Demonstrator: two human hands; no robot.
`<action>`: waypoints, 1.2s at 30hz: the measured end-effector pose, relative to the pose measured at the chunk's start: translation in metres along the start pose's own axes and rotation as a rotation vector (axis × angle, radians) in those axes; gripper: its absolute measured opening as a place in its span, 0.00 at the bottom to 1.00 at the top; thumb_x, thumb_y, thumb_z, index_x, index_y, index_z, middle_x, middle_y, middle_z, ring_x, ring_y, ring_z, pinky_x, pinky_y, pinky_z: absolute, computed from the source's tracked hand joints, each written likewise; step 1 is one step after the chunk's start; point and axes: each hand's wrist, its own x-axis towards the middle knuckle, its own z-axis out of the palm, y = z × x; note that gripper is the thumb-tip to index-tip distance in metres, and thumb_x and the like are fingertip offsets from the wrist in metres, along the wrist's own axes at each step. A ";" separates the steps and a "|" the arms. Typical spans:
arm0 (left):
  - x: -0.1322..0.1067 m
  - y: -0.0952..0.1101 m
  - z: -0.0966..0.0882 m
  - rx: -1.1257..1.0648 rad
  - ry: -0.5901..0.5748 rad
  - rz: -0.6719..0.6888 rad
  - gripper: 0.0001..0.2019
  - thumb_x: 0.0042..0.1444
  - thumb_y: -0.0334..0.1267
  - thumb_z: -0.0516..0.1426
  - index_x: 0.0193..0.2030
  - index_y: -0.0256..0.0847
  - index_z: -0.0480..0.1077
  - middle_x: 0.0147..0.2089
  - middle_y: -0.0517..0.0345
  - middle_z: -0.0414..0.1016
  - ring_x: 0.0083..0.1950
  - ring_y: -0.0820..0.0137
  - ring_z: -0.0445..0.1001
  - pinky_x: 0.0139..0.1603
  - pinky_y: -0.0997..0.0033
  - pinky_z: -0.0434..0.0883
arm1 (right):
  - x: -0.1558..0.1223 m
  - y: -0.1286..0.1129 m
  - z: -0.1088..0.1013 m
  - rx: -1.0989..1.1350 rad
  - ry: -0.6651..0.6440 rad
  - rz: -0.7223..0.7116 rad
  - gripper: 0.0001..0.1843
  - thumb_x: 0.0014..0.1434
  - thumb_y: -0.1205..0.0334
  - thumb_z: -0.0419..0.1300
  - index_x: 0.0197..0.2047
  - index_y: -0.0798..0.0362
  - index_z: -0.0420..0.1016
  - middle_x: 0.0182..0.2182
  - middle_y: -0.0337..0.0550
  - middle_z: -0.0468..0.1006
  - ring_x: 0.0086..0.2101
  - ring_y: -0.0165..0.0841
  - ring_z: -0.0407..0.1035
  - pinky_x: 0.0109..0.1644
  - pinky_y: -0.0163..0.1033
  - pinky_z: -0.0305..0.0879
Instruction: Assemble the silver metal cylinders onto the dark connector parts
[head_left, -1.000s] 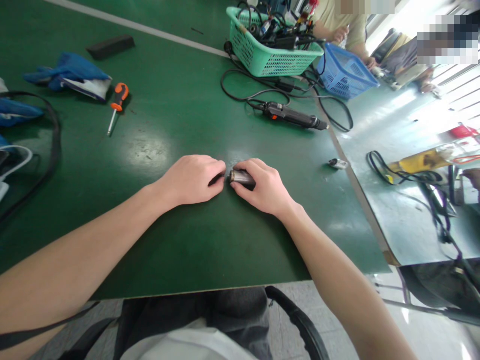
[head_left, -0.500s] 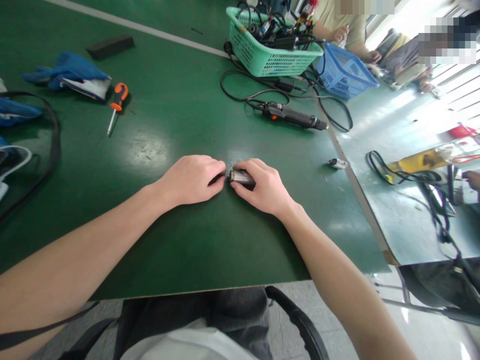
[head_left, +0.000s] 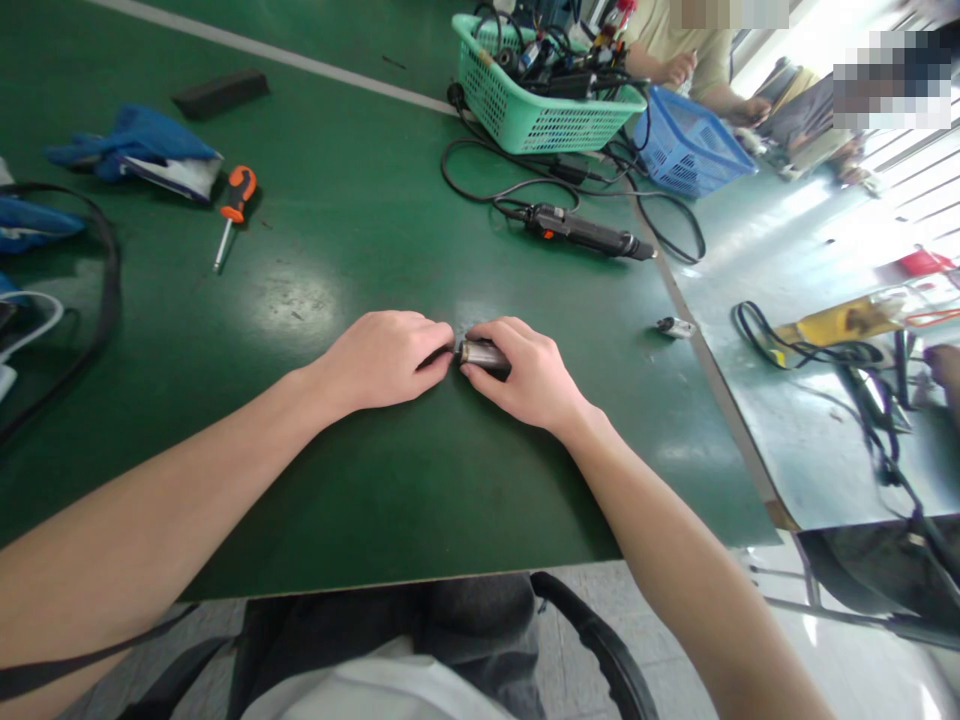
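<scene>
Both my hands rest together on the green table [head_left: 360, 480] near its front middle. My right hand [head_left: 529, 375] is wrapped round a small dark metal cylinder [head_left: 480, 354], whose left end sticks out between thumb and fingers. My left hand [head_left: 386, 357] is curled into a pinch, its fingertips pressed against that left end. What those fingertips hold, if anything, is hidden.
An orange-handled screwdriver [head_left: 234, 208] and blue cloth [head_left: 139, 140] lie at the far left. A black electric screwdriver [head_left: 585, 233] with cable, a green basket [head_left: 536, 95] and a blue basket [head_left: 686, 145] sit far right. A small metal part [head_left: 676, 326] lies near the right edge. Other people work behind the baskets.
</scene>
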 end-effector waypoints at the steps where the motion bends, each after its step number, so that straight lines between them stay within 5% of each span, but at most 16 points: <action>1: 0.000 0.000 0.000 0.001 0.001 -0.001 0.15 0.68 0.41 0.49 0.44 0.40 0.76 0.38 0.53 0.79 0.39 0.64 0.77 0.38 0.66 0.68 | 0.000 0.000 0.000 -0.001 0.000 -0.001 0.13 0.64 0.59 0.62 0.52 0.48 0.72 0.45 0.47 0.78 0.46 0.42 0.73 0.53 0.47 0.71; 10: 0.001 0.000 -0.001 0.009 0.011 -0.003 0.17 0.70 0.46 0.50 0.39 0.39 0.75 0.37 0.52 0.80 0.38 0.64 0.77 0.37 0.66 0.67 | -0.001 -0.004 -0.016 -0.099 -0.191 -0.150 0.22 0.70 0.66 0.51 0.64 0.43 0.70 0.55 0.49 0.74 0.55 0.44 0.68 0.61 0.53 0.69; 16: 0.002 0.000 -0.006 0.011 -0.024 -0.028 0.17 0.69 0.49 0.53 0.38 0.39 0.74 0.36 0.53 0.79 0.37 0.64 0.76 0.36 0.66 0.66 | 0.009 0.002 -0.036 -0.241 -0.302 -0.148 0.22 0.68 0.68 0.52 0.62 0.44 0.73 0.52 0.50 0.76 0.51 0.44 0.71 0.57 0.51 0.71; 20: 0.002 0.001 -0.009 -0.005 -0.033 -0.030 0.17 0.70 0.48 0.51 0.39 0.39 0.75 0.37 0.53 0.79 0.38 0.65 0.77 0.38 0.66 0.68 | 0.029 0.049 -0.058 -0.321 -0.315 -0.063 0.22 0.63 0.70 0.57 0.59 0.48 0.74 0.48 0.49 0.79 0.48 0.44 0.74 0.54 0.48 0.70; 26: 0.003 0.002 -0.010 -0.040 -0.036 -0.039 0.16 0.70 0.44 0.50 0.40 0.39 0.75 0.36 0.54 0.79 0.38 0.67 0.76 0.38 0.67 0.68 | 0.048 0.166 -0.106 -0.374 -0.239 0.126 0.18 0.61 0.69 0.63 0.54 0.54 0.79 0.43 0.49 0.82 0.41 0.40 0.75 0.50 0.47 0.67; 32: 0.002 0.001 -0.009 -0.021 -0.025 -0.044 0.15 0.70 0.43 0.51 0.38 0.40 0.74 0.35 0.54 0.79 0.36 0.67 0.76 0.36 0.67 0.67 | 0.000 0.228 -0.162 -0.450 -0.152 0.354 0.13 0.63 0.66 0.63 0.51 0.55 0.82 0.34 0.51 0.80 0.31 0.35 0.70 0.42 0.50 0.62; 36: 0.001 -0.001 -0.007 -0.016 -0.021 -0.044 0.14 0.69 0.43 0.51 0.38 0.40 0.74 0.35 0.54 0.79 0.37 0.66 0.76 0.36 0.67 0.67 | -0.046 0.241 -0.171 -0.364 0.000 0.432 0.09 0.63 0.63 0.64 0.46 0.49 0.82 0.37 0.51 0.82 0.31 0.37 0.72 0.40 0.49 0.64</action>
